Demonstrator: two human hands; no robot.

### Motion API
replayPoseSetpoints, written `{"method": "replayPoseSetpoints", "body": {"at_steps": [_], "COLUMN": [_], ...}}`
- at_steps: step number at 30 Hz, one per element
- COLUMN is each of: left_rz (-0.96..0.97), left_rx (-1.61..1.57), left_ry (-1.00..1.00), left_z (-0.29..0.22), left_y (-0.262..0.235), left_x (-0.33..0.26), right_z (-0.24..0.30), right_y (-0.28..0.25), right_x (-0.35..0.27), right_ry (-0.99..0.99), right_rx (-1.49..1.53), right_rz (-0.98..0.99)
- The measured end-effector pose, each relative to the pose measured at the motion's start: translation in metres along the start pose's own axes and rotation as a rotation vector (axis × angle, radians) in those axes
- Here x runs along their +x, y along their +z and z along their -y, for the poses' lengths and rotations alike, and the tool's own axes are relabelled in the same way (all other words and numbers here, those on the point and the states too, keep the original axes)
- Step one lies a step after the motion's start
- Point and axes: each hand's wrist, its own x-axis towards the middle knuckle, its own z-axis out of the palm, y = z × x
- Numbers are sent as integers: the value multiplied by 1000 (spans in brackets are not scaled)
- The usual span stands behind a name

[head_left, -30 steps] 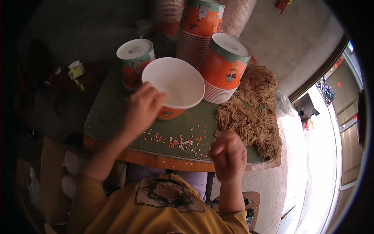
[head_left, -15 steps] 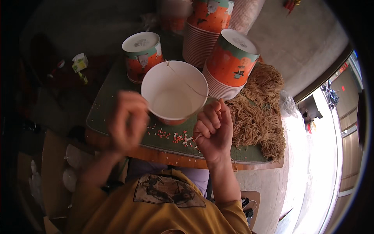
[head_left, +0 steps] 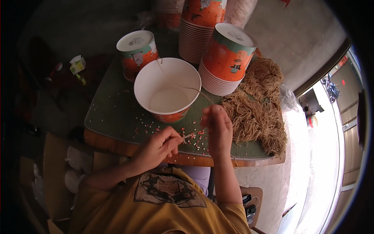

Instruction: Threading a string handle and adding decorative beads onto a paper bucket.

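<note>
In the head view, a printed paper bucket (head_left: 169, 116) stands upright on the green worktop (head_left: 105, 113), its white mouth open toward the wearer. A thin tan cord (head_left: 203, 94) runs from inside it over the right side of the rim to the right hand (head_left: 219, 126), whose folded fingers seem to pinch it. The left hand (head_left: 159, 148), in front of the bucket, presses thumb and forefinger together on a small pale sliver (head_left: 188, 136); whether that is a cord end, I cannot tell. Loose beads (head_left: 199, 137) lie scattered near both hands, and a tangle of cords (head_left: 255, 117) lies to their right. The step in hand looks like fitting cord to the bucket; the next move calls for steady fingertips and slack kept clear of the beads.
</note>
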Motion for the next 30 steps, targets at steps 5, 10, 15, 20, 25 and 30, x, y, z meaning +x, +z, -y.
{"method": "replayPoseSetpoints", "body": {"at_steps": [5,10,15,20,25,30], "left_rz": [-148,-144,-77,-35,-402,-297], "left_rx": [346,553,462,300,865,1039], "left_ry": [288,385,260,136,675,697], "left_z": [6,-3,-11,-19,-35,-27], "left_y": [-12,-17,-26,-33,-38,-48], "left_x": [3,8,7,2,10,25], "right_z": [6,-2,-3,-9,-24,-28], "right_y": [-3,11,15,18,21,28], "right_x": [-23,-37,-33,-34,-32,-28], "right_ry": [-451,-383,-454,-401,-258,-289], "right_rx": [-795,-714,-775,-680,-508,-508], "right_rz": [187,482,460,403,213,65]}}
